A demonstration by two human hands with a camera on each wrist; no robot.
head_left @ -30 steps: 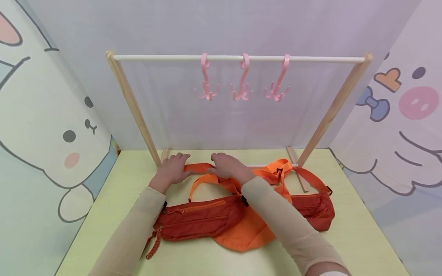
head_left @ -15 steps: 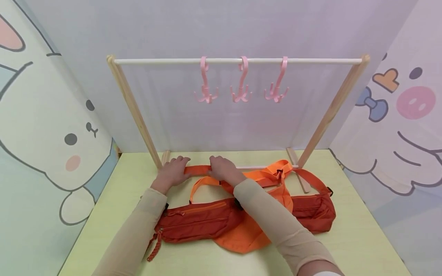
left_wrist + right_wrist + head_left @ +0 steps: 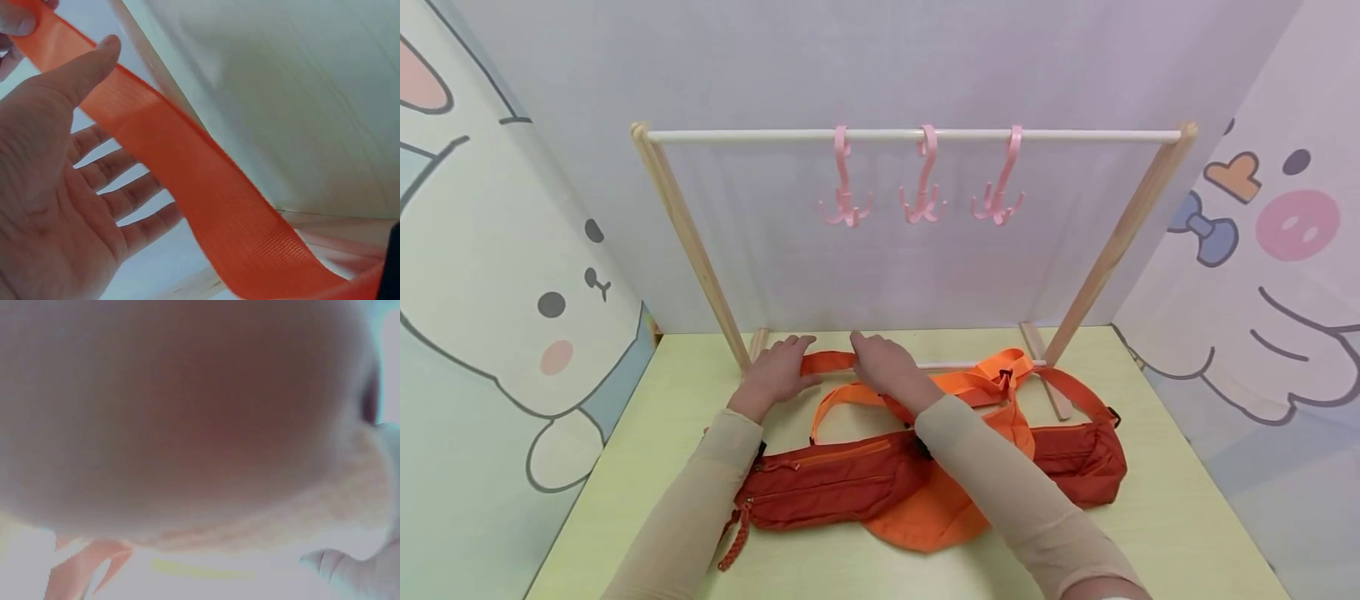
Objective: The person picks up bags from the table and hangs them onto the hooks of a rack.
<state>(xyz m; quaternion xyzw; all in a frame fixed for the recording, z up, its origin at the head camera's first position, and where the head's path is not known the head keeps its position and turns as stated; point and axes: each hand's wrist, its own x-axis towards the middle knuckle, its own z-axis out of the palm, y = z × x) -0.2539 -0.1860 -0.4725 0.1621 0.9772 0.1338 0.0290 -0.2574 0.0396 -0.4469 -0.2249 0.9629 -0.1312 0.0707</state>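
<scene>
A rust-red waist bag (image 3: 827,492) lies on the table, zipped front towards me, a braided zipper pull (image 3: 735,542) at its left end. Its flat red-orange strap (image 3: 187,169) rises behind it and runs between my two hands. In the left wrist view my left hand (image 3: 69,187) has its thumb across the strap's front and its spread fingers behind it. My right hand (image 3: 887,367) pinches the strap a short way to the right; a fingertip (image 3: 25,26) shows on it in the left wrist view. The right wrist view is mostly blocked by a blurred surface.
A bright orange bag (image 3: 925,521) with looped straps lies partly under my right sleeve. Another rust-red bag part (image 3: 1082,467) sits to its right. Behind stands a wooden rack with a white rail (image 3: 737,136), from which three pink hooks (image 3: 844,187) hang.
My right hand has shifted slightly left along the strap, closer to my left hand. The strap between the hands now bows up a little. The bags have stayed in place.
</scene>
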